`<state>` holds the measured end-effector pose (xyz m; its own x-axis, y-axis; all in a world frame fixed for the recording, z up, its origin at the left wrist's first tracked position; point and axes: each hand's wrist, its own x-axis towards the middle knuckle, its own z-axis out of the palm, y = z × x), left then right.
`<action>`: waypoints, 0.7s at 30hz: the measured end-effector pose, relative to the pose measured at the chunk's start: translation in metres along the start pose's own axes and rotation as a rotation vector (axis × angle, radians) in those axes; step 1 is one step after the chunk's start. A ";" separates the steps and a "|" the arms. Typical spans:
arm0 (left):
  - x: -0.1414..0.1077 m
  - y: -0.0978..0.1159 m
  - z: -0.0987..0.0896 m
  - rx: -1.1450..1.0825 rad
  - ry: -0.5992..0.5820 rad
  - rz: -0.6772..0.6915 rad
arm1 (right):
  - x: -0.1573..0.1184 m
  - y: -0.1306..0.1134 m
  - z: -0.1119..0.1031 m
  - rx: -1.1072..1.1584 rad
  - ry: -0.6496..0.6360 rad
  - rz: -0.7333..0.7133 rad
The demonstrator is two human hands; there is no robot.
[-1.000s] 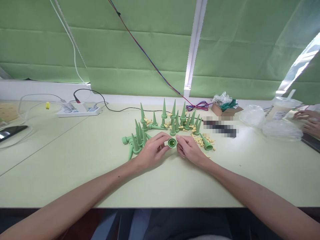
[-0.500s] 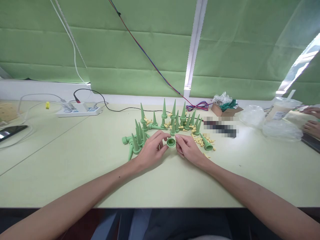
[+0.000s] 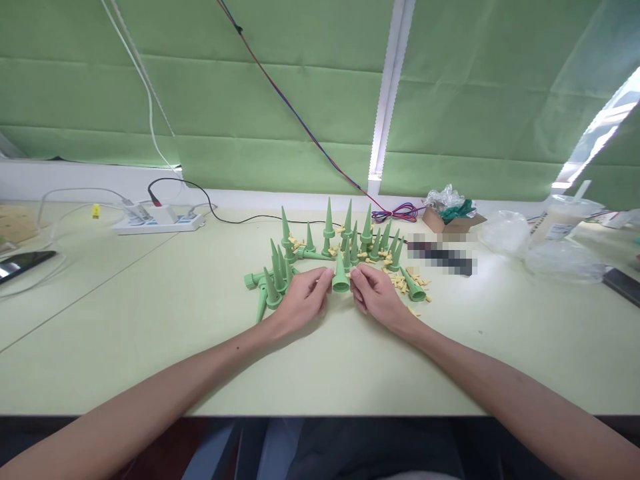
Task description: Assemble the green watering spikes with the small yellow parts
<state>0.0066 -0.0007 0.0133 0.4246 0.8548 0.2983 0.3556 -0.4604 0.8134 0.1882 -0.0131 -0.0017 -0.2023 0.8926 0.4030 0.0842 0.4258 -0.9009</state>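
Note:
Between my two hands a green plastic spike [image 3: 341, 279] is held up, its pointed tip away from me and its round open end tilted toward me. My left hand [image 3: 307, 293] is closed, thumb and fingers pinching the spike's left side. On the other side my right hand [image 3: 377, 295] is closed too, its thumb and forefinger at the spike's right edge; whether it also holds a small part is hidden. Several similar green spikes [image 3: 329, 220] stand behind the hands. Small yellow pegs [image 3: 400, 283] lie scattered beside my right hand, and another green spike [image 3: 414, 288] lies among them.
A white power strip [image 3: 157, 223] with cables sits at the back left, a phone [image 3: 25, 262] at the left edge. Toward the back right are a cardboard box [image 3: 453, 223], coiled wire [image 3: 400, 212], plastic bags and a drink cup [image 3: 557, 220]. A dark phone-like object [image 3: 623, 285] lies far right.
The spike has turned from showing its open end to me to showing its side and tip. My left fingers have closed in. Another person's hands have left the right edge.

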 end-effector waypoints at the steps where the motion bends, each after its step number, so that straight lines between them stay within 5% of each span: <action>1: 0.000 -0.001 0.000 -0.036 -0.023 -0.023 | 0.000 0.000 0.000 -0.005 -0.011 0.000; 6: -0.002 -0.001 0.001 -0.144 -0.121 -0.066 | 0.001 0.005 0.000 -0.010 -0.041 0.020; 21: -0.001 0.004 -0.003 -0.139 -0.131 -0.008 | 0.002 0.009 -0.003 -0.013 -0.123 0.052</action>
<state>0.0051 -0.0024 0.0176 0.5302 0.8158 0.2308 0.2448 -0.4080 0.8796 0.1919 -0.0072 -0.0083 -0.3153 0.8890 0.3320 0.1106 0.3819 -0.9176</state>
